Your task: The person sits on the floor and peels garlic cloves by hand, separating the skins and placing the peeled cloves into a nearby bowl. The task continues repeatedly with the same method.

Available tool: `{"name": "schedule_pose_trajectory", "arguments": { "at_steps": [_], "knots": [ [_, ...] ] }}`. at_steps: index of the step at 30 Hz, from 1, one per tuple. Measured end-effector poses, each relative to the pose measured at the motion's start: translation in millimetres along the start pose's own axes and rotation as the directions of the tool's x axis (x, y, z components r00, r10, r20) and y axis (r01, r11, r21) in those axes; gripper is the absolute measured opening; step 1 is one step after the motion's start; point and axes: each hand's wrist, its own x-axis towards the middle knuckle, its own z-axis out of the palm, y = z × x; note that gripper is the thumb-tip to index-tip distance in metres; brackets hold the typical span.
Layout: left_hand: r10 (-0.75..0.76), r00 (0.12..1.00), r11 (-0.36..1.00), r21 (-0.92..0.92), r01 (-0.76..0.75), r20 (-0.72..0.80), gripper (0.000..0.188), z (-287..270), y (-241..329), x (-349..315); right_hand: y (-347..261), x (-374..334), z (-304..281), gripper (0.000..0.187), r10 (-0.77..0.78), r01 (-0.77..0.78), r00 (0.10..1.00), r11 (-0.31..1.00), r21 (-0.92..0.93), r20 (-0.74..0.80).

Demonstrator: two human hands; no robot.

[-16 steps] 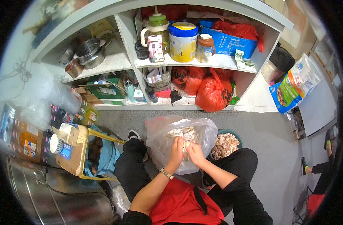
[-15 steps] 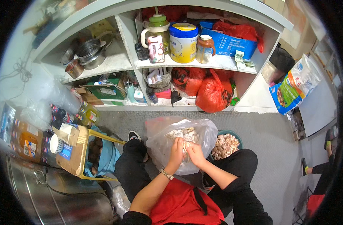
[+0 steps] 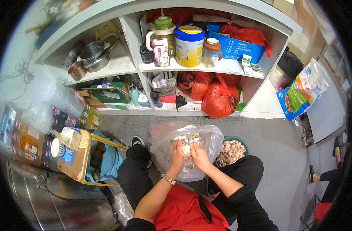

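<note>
We record one whitish garlic bulb (image 3: 186, 149), gripped between the left hand (image 3: 176, 153) and right hand (image 3: 199, 155), over an open translucent plastic bag (image 3: 159, 140), a teal basin (image 3: 233, 137) of garlic cloves (image 3: 230, 151) just beside.

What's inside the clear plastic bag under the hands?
In the bag, whitish garlic pieces show at the opening. The left hand and right hand, with a garlic bulb between them, cover part; the bottom is hidden by them and cloudy plastic.
</note>
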Motion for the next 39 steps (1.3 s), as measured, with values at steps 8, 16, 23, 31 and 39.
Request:
{"name": "schedule_pose_trajectory", "arguments": {
  "at_steps": [8, 16, 23, 31, 39],
  "knots": [
    [-0.23, 0.948, 0.924, -0.257, 0.284, 0.222, 0.036, -5.4, 0.9, -1.1, 28.1, 15.1, -9.5, 0.025, 0.069, -0.061, 0.998, 0.916, -0.397, 0.005],
    [-0.142, 0.952, 0.944, -0.251, 0.212, 0.27, 0.035, -13.1, 12.1, -3.5, 60.9, 20.8, -19.9, 0.019, 0.206, -0.186, 0.978, 0.798, -0.573, -0.032],
    [-0.173, 0.98, 0.978, -0.096, 0.183, 0.103, 0.035, -8.9, 10.5, 1.6, 40.0, 24.3, -22.9, 0.038, 0.12, -0.143, 0.99, 0.881, -0.451, -0.08],
    [-0.218, 0.976, 0.975, -0.043, 0.219, 0.02, 0.031, -18.2, -10.7, 9.6, 4.3, 15.7, -25.1, 0.031, -0.1, 0.134, 0.988, 0.939, -0.317, 0.122],
    [-0.244, 0.968, 0.97, -0.018, 0.243, -0.05, 0.028, -20.5, -17.8, 12.4, -2.6, 9.6, -17.4, 0.023, -0.123, 0.185, 0.966, 0.943, -0.276, 0.226]
  ]
}}
